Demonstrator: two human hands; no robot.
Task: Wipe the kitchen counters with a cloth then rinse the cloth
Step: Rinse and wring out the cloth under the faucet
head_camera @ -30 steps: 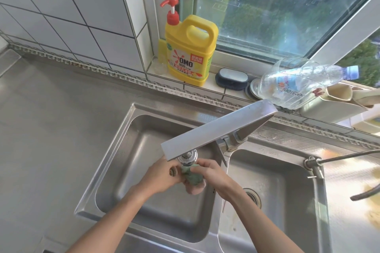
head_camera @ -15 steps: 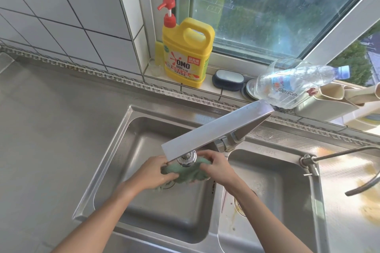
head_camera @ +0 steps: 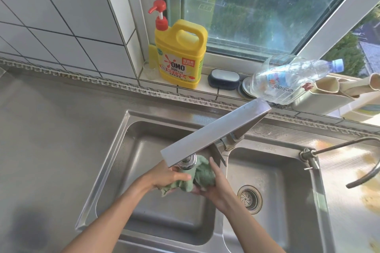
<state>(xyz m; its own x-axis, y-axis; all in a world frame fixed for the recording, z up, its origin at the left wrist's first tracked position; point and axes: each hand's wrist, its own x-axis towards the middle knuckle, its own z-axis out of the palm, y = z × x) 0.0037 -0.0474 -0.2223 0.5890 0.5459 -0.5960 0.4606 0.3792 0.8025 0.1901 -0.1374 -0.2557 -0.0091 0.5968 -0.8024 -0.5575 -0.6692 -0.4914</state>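
Both hands, the left hand (head_camera: 170,176) and right hand (head_camera: 218,187), have their fingers pinching the green cloth (head_camera: 197,176) under the tap (head_camera: 187,162) over the left sink basin (head_camera: 127,170), soft, limp, probably soaked, best gripped in bunched handfuls.

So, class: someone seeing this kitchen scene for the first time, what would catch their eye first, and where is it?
The bright yellow detergent jug with its red pump stands out on the windowsill, left of a clear plastic bottle lying on its side. Below, over the left basin of the steel sink, the left hand and right hand bunch a green cloth under the flat tap.
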